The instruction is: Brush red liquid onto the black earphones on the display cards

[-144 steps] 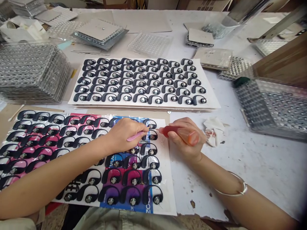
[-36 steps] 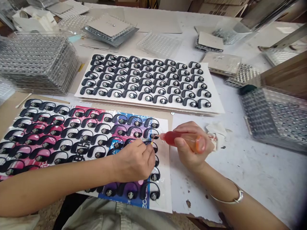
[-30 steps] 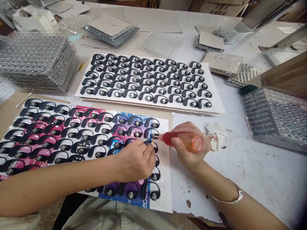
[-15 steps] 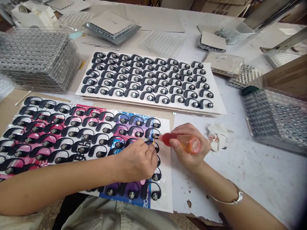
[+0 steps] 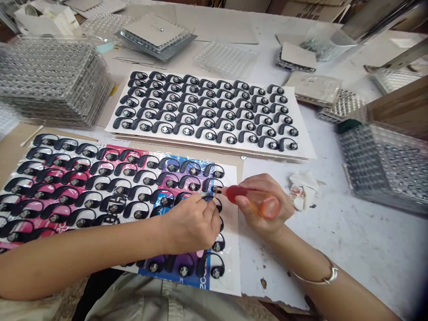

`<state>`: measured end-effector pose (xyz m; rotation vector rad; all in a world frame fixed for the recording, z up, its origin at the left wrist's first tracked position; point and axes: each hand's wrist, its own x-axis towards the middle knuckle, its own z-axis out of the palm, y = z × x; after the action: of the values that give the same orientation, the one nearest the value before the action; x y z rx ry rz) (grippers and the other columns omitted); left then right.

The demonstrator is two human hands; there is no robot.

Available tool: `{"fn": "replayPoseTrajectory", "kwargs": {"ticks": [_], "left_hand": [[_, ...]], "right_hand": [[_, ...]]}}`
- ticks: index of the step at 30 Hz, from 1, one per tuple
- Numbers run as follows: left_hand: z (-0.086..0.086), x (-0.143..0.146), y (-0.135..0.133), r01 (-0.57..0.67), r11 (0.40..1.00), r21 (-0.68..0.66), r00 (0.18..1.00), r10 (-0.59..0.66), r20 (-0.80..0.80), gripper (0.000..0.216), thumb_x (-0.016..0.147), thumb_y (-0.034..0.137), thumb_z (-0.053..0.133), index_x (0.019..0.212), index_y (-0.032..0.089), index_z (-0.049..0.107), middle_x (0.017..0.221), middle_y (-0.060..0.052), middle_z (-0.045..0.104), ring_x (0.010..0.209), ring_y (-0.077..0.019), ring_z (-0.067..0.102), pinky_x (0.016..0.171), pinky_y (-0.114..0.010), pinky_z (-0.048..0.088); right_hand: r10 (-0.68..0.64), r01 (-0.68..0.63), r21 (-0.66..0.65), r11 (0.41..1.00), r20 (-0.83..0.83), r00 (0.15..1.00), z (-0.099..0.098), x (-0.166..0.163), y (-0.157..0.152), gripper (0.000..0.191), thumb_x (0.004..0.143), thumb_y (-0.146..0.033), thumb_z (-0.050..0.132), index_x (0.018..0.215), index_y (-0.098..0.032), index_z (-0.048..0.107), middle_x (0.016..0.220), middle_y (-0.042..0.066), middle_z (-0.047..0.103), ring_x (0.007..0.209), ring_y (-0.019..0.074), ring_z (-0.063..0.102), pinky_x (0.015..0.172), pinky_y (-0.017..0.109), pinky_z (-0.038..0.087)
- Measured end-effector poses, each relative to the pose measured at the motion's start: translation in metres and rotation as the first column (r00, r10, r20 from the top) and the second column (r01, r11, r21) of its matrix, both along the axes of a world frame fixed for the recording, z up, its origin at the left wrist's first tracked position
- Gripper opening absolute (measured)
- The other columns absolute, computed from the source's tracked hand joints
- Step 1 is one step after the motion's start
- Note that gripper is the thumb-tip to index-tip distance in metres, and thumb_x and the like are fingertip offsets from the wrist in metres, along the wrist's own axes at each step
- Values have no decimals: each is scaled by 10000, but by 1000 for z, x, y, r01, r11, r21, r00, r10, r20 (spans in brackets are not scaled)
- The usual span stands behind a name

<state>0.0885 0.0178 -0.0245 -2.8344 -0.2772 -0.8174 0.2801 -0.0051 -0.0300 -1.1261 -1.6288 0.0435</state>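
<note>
So what's different from a few seconds back is mostly my left hand [image 5: 192, 223]. It was up over the top rows of the printed sheet [image 5: 231, 249] with the pink tool pointing forward. Now it has slid down toward me, near the sheet's right edge. The pink tool [image 5: 199, 253] just pokes out from under my palm. That grip is pinched tight, fingertips together on a tiny yellow-tipped stick [image 5: 214, 200], right beside the nozzle.

My right hand [image 5: 264, 209] has barely budged over the last second. Its grip is wrapped fully closed around the orange-red squeeze bottle [image 5: 257, 201], lying nearly flat. The nozzle points left and sits on, or just about on, a black earhook piece [image 5: 216, 189] at the right end of its row. I can't tell if it's really touching.

So both tips now meet at that one piece, at the front of the table, a bit left of middle.

Other stuff:
- The white board [image 5: 302, 149] full of earhooks sits mid-table.
- A stack of clear trays [image 5: 50, 80] is at the left edge.
- Another clear tray [image 5: 384, 165] is at the right edge.
- A crumpled tissue [image 5: 302, 189] lies just right of my hand.
</note>
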Motion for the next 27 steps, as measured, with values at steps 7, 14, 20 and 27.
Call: {"fn": "replayPoseTrajectory", "kwargs": {"ticks": [7,14,20,27], "left_hand": [[-1,0,0,8,1000,-13,1000,-8,-3,120,824,32,521,826,27,641,824,-205,717,615,-214,644,558,-345,486],[1,-1,0,8,1000,-16,1000,-8,-5,125,820,38,525,817,29,651,832,-201,720,618,-213,649,565,-344,506],[1,-1,1,-3,1000,-4,1000,3,-3,117,810,46,549,840,15,657,805,-195,719,624,-217,647,577,-345,514],[-1,-1,0,-13,1000,4,1000,13,-21,123,851,61,530,881,18,641,832,-191,716,623,-203,642,599,-355,519]], "right_hand": [[18,-19,-24,1000,-16,1000,-2,1,-2,165,745,-268,709,840,-177,610,660,28,610,572,140,573,476,276,471],[-11,11,-6,1000,-1,1000,-3,1,-1,157,756,-286,696,840,-185,611,653,30,614,567,147,573,475,287,468],[-27,27,9,1000,-19,999,-3,0,0,156,749,-281,707,835,-193,610,639,25,610,567,147,567,470,291,461],[-47,47,1,999,-47,998,-7,2,-2,185,733,-258,720,864,-188,609,654,15,615,576,142,569,486,292,474]]}}
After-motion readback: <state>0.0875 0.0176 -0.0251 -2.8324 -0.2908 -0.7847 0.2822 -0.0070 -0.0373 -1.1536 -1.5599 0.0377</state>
